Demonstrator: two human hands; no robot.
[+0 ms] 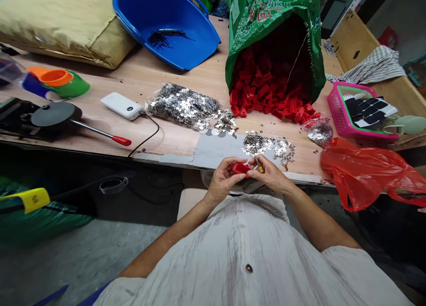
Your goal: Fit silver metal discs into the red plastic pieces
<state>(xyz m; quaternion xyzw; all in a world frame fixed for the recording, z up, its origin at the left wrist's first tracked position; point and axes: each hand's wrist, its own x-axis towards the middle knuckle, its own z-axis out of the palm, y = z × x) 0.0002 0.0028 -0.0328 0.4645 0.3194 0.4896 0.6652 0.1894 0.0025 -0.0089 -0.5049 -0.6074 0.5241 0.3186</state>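
Note:
My left hand [223, 178] is closed round a small red plastic piece [240, 168] at the table's front edge. My right hand [271, 175] pinches a thin tool with a yellow handle [260, 168], its tip at the red piece. Just beyond my hands lies a loose pile of small silver metal bits [256, 142]. A green sack [276, 39] lies tipped on the table, and several red plastic pieces [266, 97] spill from its mouth.
A clear bag of silver bits [183, 105] lies at centre, a white power bank [121, 105] with a black cable to its left. Also here: a blue basin [166, 26], a pink basket [353, 119], a red plastic bag [366, 172], coloured funnels [56, 80], a black press tool [49, 117].

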